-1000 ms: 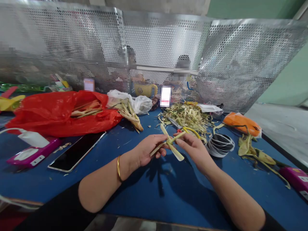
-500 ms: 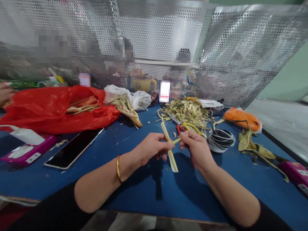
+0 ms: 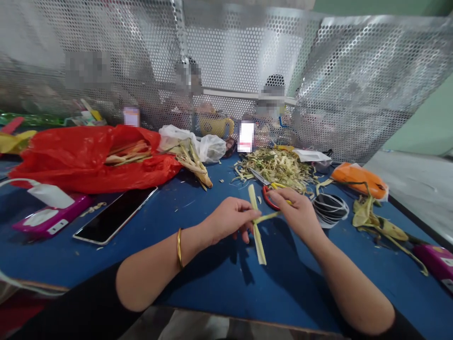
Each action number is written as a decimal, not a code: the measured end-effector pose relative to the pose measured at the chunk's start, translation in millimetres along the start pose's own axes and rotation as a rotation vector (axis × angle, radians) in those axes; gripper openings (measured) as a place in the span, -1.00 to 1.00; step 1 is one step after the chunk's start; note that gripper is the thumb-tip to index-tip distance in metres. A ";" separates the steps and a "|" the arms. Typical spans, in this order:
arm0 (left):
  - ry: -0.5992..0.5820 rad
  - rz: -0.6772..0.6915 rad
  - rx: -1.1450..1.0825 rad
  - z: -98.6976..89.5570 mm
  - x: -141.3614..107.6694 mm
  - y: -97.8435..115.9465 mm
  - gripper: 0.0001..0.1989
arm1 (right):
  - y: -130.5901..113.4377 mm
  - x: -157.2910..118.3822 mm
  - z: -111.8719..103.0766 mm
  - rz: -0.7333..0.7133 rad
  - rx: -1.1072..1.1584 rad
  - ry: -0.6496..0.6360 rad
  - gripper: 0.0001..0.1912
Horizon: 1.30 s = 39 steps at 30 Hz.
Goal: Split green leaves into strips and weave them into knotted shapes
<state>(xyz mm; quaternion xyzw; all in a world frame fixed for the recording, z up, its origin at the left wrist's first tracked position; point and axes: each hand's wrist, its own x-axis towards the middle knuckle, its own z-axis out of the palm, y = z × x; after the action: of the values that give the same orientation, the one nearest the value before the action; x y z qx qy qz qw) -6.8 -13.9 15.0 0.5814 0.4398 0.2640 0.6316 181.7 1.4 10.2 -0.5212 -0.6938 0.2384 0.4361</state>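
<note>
Two pale yellow-green strips that look like corn husk cross each other at my left hand (image 3: 235, 217), pinched between its thumb and fingers. The longer husk strip (image 3: 260, 241) stands nearly upright in the view. From the crossing, the narrower strip (image 3: 269, 216) runs right, its far end beneath my right hand (image 3: 295, 208). That hand lies over the handles of a pair of scissors (image 3: 261, 177), one loop red and the other yellow, its fingers curled on them. The scissors' blades point toward a heap of shredded husk (image 3: 283, 165). My right fingertips are partly hidden.
A red plastic bag (image 3: 71, 163) with husks lies left, near a phone (image 3: 116, 217) and a purple power strip (image 3: 53, 219). Right of my hands are a coil of white cord (image 3: 331, 210), an orange packet (image 3: 359, 179) and withered leaves (image 3: 378, 222). A perforated screen (image 3: 244, 56) stands behind.
My right hand has let go of the narrow strip and moved onto the scissors' handles. The left hand still pinches the crossed strips. A co-worker's hand at the far left has left the view.
</note>
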 end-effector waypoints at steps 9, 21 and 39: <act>-0.066 0.122 0.220 9.4 -3.7 -7.9 -0.77 | -20.6 -11.9 9.5 0.016 0.165 -0.121 -0.68; -0.007 0.151 0.417 4.9 -4.1 -1.4 -0.72 | -24.6 -13.3 5.4 0.075 0.214 -0.078 -0.78; 0.232 0.105 0.068 0.0 7.0 -8.1 -0.69 | -29.4 -31.5 16.8 -0.454 -0.401 0.071 -0.85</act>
<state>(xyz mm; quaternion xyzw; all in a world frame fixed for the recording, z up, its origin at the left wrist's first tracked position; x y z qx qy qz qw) -5.0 -9.5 5.4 0.5901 0.4876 0.3472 0.5417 154.6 -36.0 13.6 -0.4364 -0.8100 -0.0252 0.3909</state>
